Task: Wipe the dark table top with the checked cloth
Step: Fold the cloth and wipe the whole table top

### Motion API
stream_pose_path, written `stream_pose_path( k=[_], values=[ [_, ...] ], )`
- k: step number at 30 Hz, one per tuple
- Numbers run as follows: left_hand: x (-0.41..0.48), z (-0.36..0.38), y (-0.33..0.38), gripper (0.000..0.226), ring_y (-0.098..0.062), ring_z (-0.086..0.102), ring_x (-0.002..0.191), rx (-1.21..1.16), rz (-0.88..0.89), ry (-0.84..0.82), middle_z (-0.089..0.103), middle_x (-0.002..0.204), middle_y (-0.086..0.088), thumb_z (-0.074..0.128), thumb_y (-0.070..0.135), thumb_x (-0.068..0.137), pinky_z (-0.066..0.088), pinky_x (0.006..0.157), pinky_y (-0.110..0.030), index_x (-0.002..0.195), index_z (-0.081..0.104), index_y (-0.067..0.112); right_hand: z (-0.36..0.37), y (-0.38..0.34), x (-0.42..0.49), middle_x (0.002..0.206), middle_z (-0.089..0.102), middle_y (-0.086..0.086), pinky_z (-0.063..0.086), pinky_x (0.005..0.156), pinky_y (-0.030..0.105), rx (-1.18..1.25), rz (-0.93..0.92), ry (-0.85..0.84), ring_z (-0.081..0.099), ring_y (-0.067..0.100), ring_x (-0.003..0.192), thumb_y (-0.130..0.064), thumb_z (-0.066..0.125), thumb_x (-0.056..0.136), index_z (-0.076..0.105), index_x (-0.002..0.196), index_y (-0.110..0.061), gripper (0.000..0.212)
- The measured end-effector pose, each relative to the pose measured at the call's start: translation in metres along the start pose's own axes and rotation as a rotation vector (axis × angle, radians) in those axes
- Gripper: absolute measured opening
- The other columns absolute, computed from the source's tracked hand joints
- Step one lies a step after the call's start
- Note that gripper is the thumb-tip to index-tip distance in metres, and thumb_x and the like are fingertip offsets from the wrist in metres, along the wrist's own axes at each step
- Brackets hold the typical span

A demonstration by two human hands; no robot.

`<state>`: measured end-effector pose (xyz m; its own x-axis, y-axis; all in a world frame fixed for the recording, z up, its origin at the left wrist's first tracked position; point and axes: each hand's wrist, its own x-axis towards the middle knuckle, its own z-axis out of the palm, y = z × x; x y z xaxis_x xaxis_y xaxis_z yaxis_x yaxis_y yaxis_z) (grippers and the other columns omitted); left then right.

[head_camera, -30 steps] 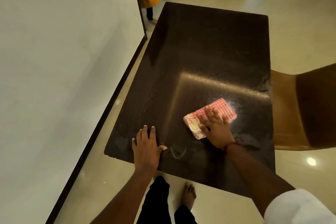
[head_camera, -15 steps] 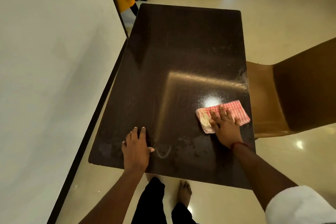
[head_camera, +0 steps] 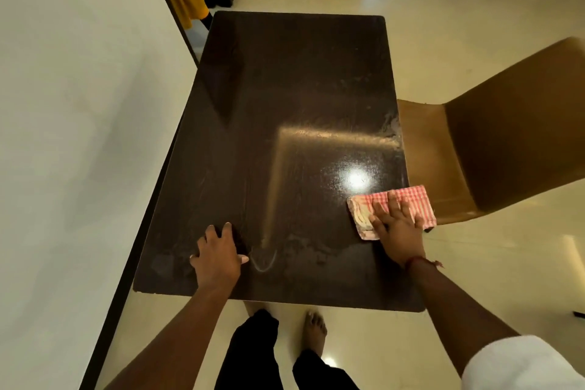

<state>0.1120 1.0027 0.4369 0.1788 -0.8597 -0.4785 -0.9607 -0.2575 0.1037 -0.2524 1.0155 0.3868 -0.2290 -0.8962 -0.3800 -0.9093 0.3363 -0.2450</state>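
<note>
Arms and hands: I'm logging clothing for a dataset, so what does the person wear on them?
A white sleeve covers the right upper arm; a red thread band circles the wrist below the right hand. No sleeve shows on the left forearm.

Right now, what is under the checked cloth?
The dark table top lies under most of the checked cloth; its right end overhangs the edge by the chair. The right hand presses on top, so the surface beneath is hidden.
</note>
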Motion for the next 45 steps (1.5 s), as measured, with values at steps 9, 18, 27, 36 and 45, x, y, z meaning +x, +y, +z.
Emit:
stream_pose_path(
  k=[9, 18, 27, 36, 45],
  values=[
    [-0.006, 0.002, -0.002, 0.077, -0.037, 0.03, 0.138, -0.002, -0.039, 0.01, 0.027, 0.152, -0.013, 0.069, 0.045, 0.085, 0.036, 0.106, -0.061, 0.146, 0.028, 0.022, 0.026, -0.041, -0.058, 0.161, 0.002, -0.003, -0.002, 0.116, 0.05, -0.088, -0.296, -0.105, -0.002, 0.026, 0.149, -0.059, 0.004, 0.087, 0.028, 0.147, -0.038, 0.068],
    [-0.005, 0.009, -0.009, 0.074, -0.036, 0.033, 0.136, -0.01, -0.007, 0.05, 0.031, 0.15, -0.014, 0.07, 0.041, 0.085, 0.039, 0.104, -0.06, 0.145, 0.03, 0.021, 0.023, -0.024, -0.057, 0.162, 0.003, 0.005, 0.006, 0.114, 0.06, 0.073, 0.26, 0.059, -0.003, 0.034, 0.147, -0.036, 0.035, 0.1, 0.026, 0.149, -0.029, 0.05],
    [-0.009, 0.011, -0.025, 0.081, -0.033, 0.029, 0.139, -0.023, 0.061, 0.059, 0.025, 0.155, -0.01, 0.06, 0.057, 0.086, 0.034, 0.106, -0.062, 0.149, 0.024, 0.022, 0.031, -0.014, -0.083, 0.16, -0.003, -0.005, 0.009, 0.116, 0.051, -0.096, -0.042, -0.101, 0.001, 0.027, 0.148, -0.05, 0.024, 0.098, 0.02, 0.149, -0.038, 0.053],
    [-0.01, 0.019, -0.056, 0.078, -0.028, 0.026, 0.143, -0.066, 0.191, 0.053, 0.016, 0.162, -0.003, 0.048, 0.059, 0.091, 0.028, 0.11, -0.061, 0.152, 0.017, 0.021, 0.072, -0.092, -0.12, 0.161, 0.007, 0.01, 0.011, 0.115, 0.054, 0.009, 0.196, 0.02, 0.004, 0.037, 0.147, -0.036, 0.031, 0.101, 0.027, 0.15, -0.025, 0.05],
    [0.001, 0.005, -0.081, 0.075, -0.027, 0.024, 0.144, 0.166, 0.396, -0.059, 0.003, 0.163, -0.004, 0.053, 0.046, 0.094, 0.038, 0.104, -0.056, 0.153, 0.013, 0.023, 0.061, -0.038, -0.13, 0.161, 0.008, 0.008, 0.015, 0.116, 0.055, 0.075, 0.325, 0.027, 0.006, 0.037, 0.147, -0.036, 0.036, 0.101, 0.029, 0.148, -0.026, 0.049]
  ],
)
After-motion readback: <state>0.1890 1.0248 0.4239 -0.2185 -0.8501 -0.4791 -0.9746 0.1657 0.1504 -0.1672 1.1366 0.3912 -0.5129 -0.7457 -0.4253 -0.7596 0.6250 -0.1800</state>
